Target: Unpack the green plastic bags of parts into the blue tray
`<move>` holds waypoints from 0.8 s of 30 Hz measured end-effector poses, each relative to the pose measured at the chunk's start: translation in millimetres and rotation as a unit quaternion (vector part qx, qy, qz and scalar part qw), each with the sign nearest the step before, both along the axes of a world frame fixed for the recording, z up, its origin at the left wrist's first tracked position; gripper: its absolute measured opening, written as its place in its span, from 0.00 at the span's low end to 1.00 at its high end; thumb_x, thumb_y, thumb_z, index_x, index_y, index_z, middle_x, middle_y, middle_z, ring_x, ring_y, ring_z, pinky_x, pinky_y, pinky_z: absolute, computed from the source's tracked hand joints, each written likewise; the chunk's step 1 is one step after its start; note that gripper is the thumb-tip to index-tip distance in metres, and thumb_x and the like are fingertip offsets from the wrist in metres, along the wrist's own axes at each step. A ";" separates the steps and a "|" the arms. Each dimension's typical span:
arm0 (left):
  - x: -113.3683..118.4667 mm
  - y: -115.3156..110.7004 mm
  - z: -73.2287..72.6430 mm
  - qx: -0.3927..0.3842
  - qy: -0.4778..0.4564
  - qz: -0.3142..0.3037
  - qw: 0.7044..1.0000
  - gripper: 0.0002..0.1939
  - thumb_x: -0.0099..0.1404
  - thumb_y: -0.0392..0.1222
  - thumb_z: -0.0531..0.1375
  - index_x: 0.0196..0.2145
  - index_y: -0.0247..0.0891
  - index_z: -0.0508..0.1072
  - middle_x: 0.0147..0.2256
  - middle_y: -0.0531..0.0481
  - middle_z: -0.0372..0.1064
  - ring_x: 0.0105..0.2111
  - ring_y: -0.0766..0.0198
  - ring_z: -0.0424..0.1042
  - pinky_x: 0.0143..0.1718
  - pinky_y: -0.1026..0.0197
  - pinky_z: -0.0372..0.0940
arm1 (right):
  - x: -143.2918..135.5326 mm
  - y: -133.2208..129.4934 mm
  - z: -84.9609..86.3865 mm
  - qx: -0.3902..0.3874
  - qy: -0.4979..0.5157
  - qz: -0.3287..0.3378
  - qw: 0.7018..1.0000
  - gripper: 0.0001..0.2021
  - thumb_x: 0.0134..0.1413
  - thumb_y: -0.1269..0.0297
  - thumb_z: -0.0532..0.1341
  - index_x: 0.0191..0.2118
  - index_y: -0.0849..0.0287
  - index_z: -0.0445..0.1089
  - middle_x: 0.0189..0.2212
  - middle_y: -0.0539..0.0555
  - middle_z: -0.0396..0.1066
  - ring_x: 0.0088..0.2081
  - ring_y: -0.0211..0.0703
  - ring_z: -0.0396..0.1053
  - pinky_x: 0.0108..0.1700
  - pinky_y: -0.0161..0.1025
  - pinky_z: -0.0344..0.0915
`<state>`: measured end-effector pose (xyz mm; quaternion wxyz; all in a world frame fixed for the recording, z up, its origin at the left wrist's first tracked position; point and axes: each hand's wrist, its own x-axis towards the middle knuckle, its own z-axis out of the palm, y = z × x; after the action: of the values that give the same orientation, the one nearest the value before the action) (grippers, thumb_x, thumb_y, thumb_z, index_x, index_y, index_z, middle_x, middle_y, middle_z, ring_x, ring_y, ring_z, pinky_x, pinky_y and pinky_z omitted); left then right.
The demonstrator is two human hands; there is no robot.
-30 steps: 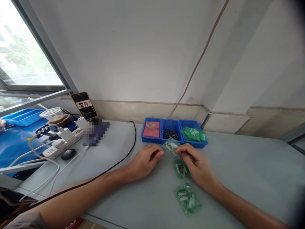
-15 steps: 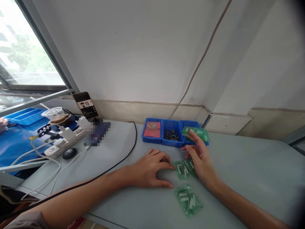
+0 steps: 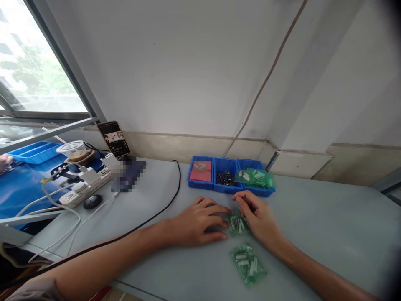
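My left hand [image 3: 202, 221] lies on the grey table with its fingers spread, the fingertips touching the left edge of a green bag [image 3: 238, 225] of metal and white pieces. Over the right part of that bag is my right hand [image 3: 258, 215], thumb and fingers drawn together; what they hold, if anything, is hidden. Nearer the front lies another green bag [image 3: 248, 264]. Behind my hands stand three joined blue bins: one with a red packet [image 3: 200, 171], one with dark screws [image 3: 225, 178], and one with green bags [image 3: 257, 178] heaped over its rim.
A black cable [image 3: 166, 205] runs across the table and over my left forearm. On the left are a power strip [image 3: 84, 188], a round black object [image 3: 92, 202], a propped phone [image 3: 114, 138], a lidded cup [image 3: 73, 151] and a blue tray [image 3: 36, 152]. A wall stands behind.
My right hand has moved back and left from the green bags in the right bin to the bag on the table, its fingers closing. My left fingers have shifted slightly onto that bag's edge.
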<state>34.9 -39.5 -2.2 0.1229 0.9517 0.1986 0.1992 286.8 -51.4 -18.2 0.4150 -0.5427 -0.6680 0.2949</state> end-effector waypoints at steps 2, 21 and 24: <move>0.0 0.2 0.2 -0.013 -0.010 -0.005 1.000 0.12 0.78 0.51 0.61 0.51 0.42 0.77 0.60 0.45 0.74 0.58 0.51 0.70 0.59 0.49 0.61 | -0.8 -1.0 1.0 -0.008 0.001 0.007 1.000 0.17 0.74 0.47 0.55 0.44 0.53 0.73 0.23 0.46 0.64 0.25 0.41 0.61 0.27 0.37 0.59; -1.8 14.2 -14.0 -0.001 -0.042 0.102 0.994 0.16 0.78 0.54 0.61 0.49 0.39 0.77 0.46 0.45 0.75 0.47 0.54 0.72 0.50 0.53 0.63 | -5.8 -3.8 7.5 -0.003 -0.071 0.111 0.991 0.11 0.75 0.53 0.56 0.47 0.50 0.73 0.38 0.51 0.77 0.38 0.47 0.74 0.40 0.43 0.69; -2.4 11.9 -12.3 0.006 -0.034 0.091 0.995 0.20 0.74 0.58 0.64 0.52 0.41 0.77 0.47 0.45 0.74 0.47 0.54 0.71 0.50 0.53 0.63 | -6.0 -3.2 7.4 -0.004 -0.063 0.099 0.993 0.11 0.75 0.53 0.56 0.48 0.51 0.73 0.39 0.51 0.78 0.38 0.47 0.74 0.40 0.43 0.70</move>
<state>32.5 -27.6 -14.5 0.1055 0.9230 0.2793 0.2426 280.9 -54.6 -10.7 0.3390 -0.4930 -0.7420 0.3025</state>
